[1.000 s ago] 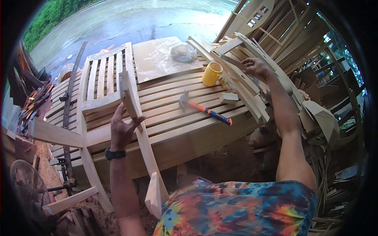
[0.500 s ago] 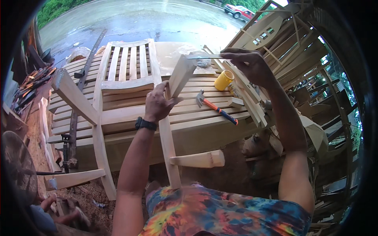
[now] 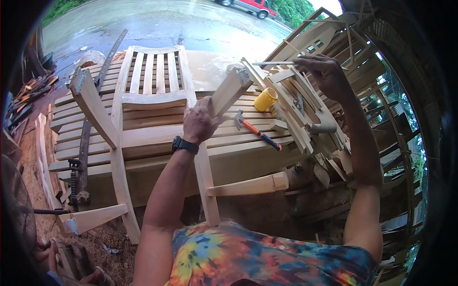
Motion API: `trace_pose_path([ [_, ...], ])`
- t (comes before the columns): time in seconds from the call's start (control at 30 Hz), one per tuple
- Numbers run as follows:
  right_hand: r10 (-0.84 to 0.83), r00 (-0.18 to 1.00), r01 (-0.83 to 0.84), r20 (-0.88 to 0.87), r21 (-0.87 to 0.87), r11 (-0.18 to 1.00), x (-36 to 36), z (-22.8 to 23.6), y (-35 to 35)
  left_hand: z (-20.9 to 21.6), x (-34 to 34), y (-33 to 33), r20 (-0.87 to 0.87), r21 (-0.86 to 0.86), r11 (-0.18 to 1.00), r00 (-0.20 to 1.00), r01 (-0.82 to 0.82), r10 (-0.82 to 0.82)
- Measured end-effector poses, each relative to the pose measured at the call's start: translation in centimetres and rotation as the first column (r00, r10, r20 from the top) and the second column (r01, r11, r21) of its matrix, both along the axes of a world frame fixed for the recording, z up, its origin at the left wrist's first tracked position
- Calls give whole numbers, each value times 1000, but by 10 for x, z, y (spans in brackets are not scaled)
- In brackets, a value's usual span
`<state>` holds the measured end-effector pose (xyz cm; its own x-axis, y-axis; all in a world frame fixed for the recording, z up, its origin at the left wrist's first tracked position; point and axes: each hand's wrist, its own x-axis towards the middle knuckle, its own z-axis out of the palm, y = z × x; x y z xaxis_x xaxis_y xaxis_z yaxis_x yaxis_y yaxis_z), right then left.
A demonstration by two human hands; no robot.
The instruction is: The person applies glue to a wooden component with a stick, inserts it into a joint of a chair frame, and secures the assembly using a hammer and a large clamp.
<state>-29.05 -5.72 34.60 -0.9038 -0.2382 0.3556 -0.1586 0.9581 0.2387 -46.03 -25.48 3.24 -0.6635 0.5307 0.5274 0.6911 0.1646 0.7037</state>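
Note:
A pale wooden chair frame [image 3: 154,100] with a slatted back lies on a slatted wooden bench [image 3: 238,148], its legs sticking out. My left hand [image 3: 199,123] is wrapped round one upright chair leg [image 3: 232,90], whose end surface looks rough and whitish. Raised at the right, my right hand [image 3: 324,74] pinches a thin, flat, light strip [image 3: 274,63]; whether it is a blade or a stick I cannot tell. The strip's tip points left, apart from the leg's end. A second upright leg [image 3: 94,107] stands at the left with a similar rough end.
An orange-and-black-handled claw hammer [image 3: 260,131] and a tipped yellow jar [image 3: 265,99] lie right of my left hand. Loose wood pieces [image 3: 298,109] crowd the bench's right end. A long bar clamp [image 3: 85,152] crosses the left side. Another person's limb [image 3: 52,257] shows at lower left.
My right hand has moved right with the strip, whose tip was at the leg's end before. The left hand still grips the leg. A red vehicle on the road has shifted left in view.

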Motion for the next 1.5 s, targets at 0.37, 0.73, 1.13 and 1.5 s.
trace_pose_path([
  [0.37, -148, 987, 94, 64, 519, 850, -45, 26, -97, -1, 0, 4, 17, 3, 1000, 1000, -20, 20],
  [0.73, -173, 970, 40, 171, 590, 807, -44, 34, -126, 5, 4, -2, 61, -18, 1000, 998, 3, -1],
  [1.13, -176, 983, 87, 45, 733, 675, -46, 23, -148, 10, 4, -1, 107, -38, 999, 994, 16, -12],
  [1.5, -201, 979, 85, 39, 813, 576, -61, -1, -165, 14, 4, -7, 143, -67, 997, 989, 40, -30],
])
